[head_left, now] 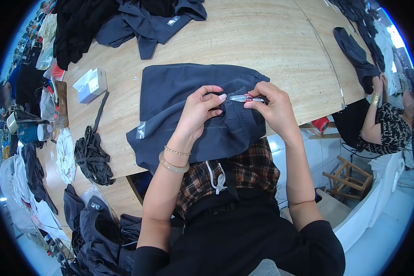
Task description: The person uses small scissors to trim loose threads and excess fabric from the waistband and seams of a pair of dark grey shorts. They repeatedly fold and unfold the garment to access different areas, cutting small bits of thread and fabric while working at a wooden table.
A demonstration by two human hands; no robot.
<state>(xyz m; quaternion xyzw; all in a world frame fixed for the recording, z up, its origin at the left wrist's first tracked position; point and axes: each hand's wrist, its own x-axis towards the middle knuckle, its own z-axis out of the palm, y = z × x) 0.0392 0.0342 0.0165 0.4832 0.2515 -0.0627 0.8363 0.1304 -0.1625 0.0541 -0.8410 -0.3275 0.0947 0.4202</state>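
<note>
A dark blue-grey garment lies spread on the table in front of me, its gathered, waistband-like edge toward the right. My right hand grips a pair of thread snips with red on the handle. The silver blades point left, just over the gathered edge. Close to their tips, my left hand is closed in a pinch at the cloth. Whether a thread is also between those fingers is too small to tell. A light patterned label shows at the garment's lower left corner.
Dark garments are heaped at the table's far left. A tissue box and a bundle of black straps lie to the left. More dark clothes pile up at lower left. Beyond a wooden stool, another person handles dark cloth.
</note>
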